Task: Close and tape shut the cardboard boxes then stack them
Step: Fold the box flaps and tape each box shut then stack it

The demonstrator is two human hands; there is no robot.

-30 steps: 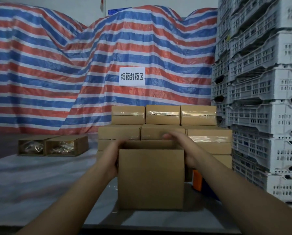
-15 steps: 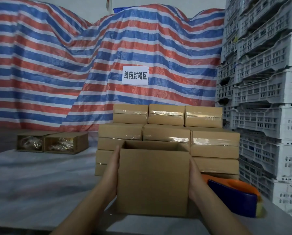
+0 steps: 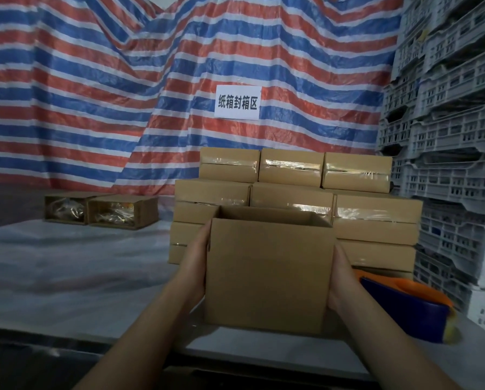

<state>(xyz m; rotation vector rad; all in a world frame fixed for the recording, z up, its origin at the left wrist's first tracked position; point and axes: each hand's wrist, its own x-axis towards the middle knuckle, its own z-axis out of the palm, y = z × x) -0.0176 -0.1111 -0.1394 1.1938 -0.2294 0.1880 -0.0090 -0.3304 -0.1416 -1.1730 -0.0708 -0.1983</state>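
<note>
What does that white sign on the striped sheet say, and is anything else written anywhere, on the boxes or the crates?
"纸箱封箱区": black characters on the white paper sign fixed to the striped tarpaulin.
No print shows on the open box, the stacked taped boxes, the white crates or the tape dispenser.

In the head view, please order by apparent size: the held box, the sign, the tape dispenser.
1. Held box, though nearness to the camera enlarges it.
2. Tape dispenser, partly hidden.
3. Sign, farthest away.
</note>
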